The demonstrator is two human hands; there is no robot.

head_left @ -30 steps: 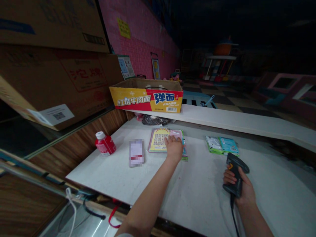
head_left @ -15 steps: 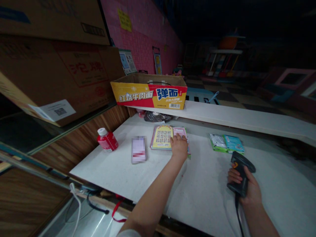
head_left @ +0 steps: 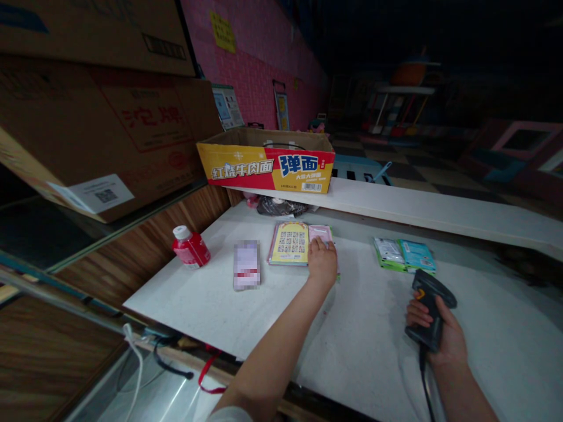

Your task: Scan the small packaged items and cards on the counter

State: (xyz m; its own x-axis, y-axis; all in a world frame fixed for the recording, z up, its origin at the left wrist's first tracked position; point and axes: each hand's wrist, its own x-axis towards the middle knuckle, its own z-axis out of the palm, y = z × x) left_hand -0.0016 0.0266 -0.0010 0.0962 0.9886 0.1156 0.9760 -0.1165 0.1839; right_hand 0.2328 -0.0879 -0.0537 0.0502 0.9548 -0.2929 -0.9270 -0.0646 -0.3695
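Note:
A black barcode scanner (head_left: 428, 316) with an orange trigger is wrapped in the fingers of my right hand (head_left: 451, 340), its cable hanging down. My left hand (head_left: 322, 264) lies over a pink packet (head_left: 320, 232), fingers on its surface; the hand hides its lower part. Just left of that hand is a flat, yellow-fronted packet (head_left: 288, 243) printed with rows of small squares. Beyond the scanner, a blue packet (head_left: 417, 255) and a silvery-white packet (head_left: 389, 249) with green edges lie side by side.
A phone (head_left: 247, 265) and a red bottle (head_left: 192, 248) with a white cap are on the white table (head_left: 211, 316) at left. An opened yellow-and-red carton (head_left: 268, 170) sits on the raised ledge (head_left: 417, 202). Large cardboard boxes (head_left: 109, 129) are stacked on the left.
My left hand has slid slightly right on the pink packet, off the edge of the yellow one. My right hand keeps the scanner in nearly the same place.

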